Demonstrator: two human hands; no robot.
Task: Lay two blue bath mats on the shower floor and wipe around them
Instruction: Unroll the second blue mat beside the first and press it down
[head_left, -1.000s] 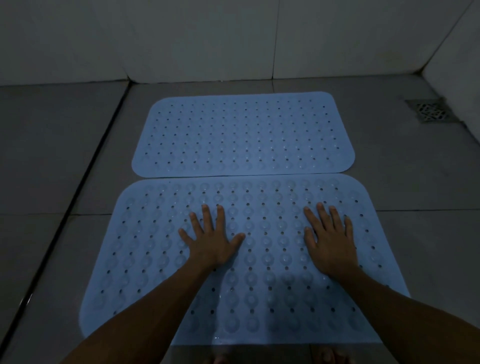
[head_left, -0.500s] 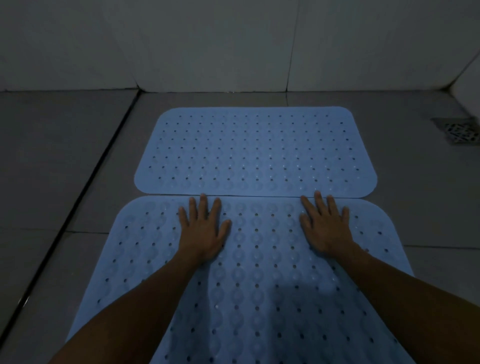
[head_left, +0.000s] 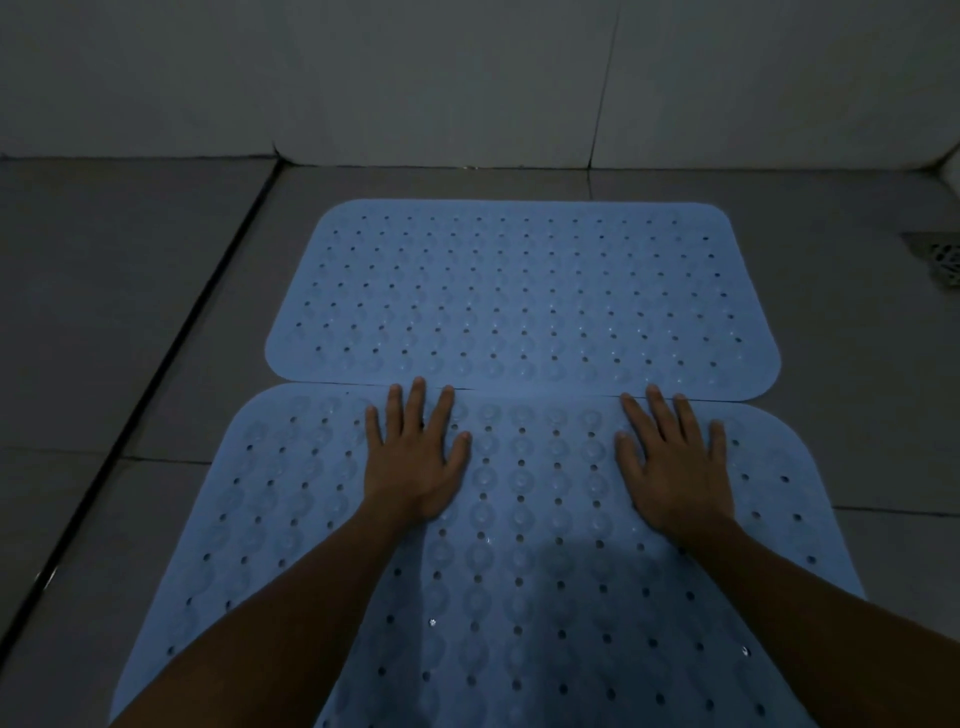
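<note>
Two light blue bath mats with rows of holes and suction bumps lie flat on the grey tiled shower floor. The far mat (head_left: 519, 296) sits close to the back wall. The near mat (head_left: 530, 571) butts against its front edge. My left hand (head_left: 415, 457) rests palm down on the near mat's far edge, fingers spread, fingertips at the seam between the mats. My right hand (head_left: 672, 467) lies flat the same way, further right. Neither hand holds anything.
A pale tiled wall (head_left: 467, 78) rises behind the mats. A metal floor drain (head_left: 943, 257) sits at the right edge. A dark grout channel (head_left: 156, 374) runs diagonally along the left side of the floor.
Both hands have slid forward across the near mat from its middle to its far edge. The near mat's far edge now touches the far mat.
</note>
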